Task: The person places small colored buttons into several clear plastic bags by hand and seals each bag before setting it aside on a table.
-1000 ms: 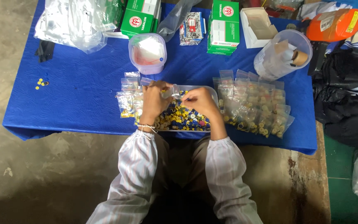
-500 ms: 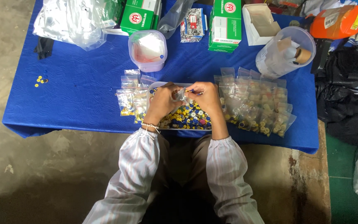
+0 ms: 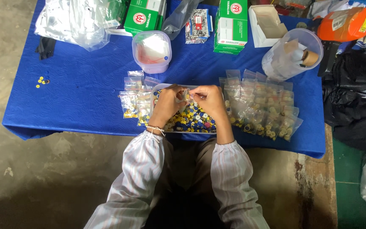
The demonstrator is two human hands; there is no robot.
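Note:
My left hand [image 3: 168, 104] and my right hand [image 3: 209, 100] meet over a shallow tray [image 3: 191, 123] of small blue, yellow and white buttons at the near edge of the blue table [image 3: 85, 101]. Both hands pinch a small clear plastic bag [image 3: 186, 94] between their fingertips. A few filled little bags [image 3: 134, 101] lie just left of the tray. A larger pile of filled bags [image 3: 261, 106] spreads out to the right of my right hand.
Behind the tray stand a lidded clear tub [image 3: 151, 51], two green-and-white boxes [image 3: 230, 23], a clear jar lying tilted [image 3: 291, 53], an open white box [image 3: 267, 21] and crumpled plastic [image 3: 75, 19]. A few yellow buttons [image 3: 42, 80] lie far left. Dark clothing [image 3: 354, 97] is heaped at right.
The hands have lifted slightly off the buttons and drawn together around the small bag. The view has shifted a little.

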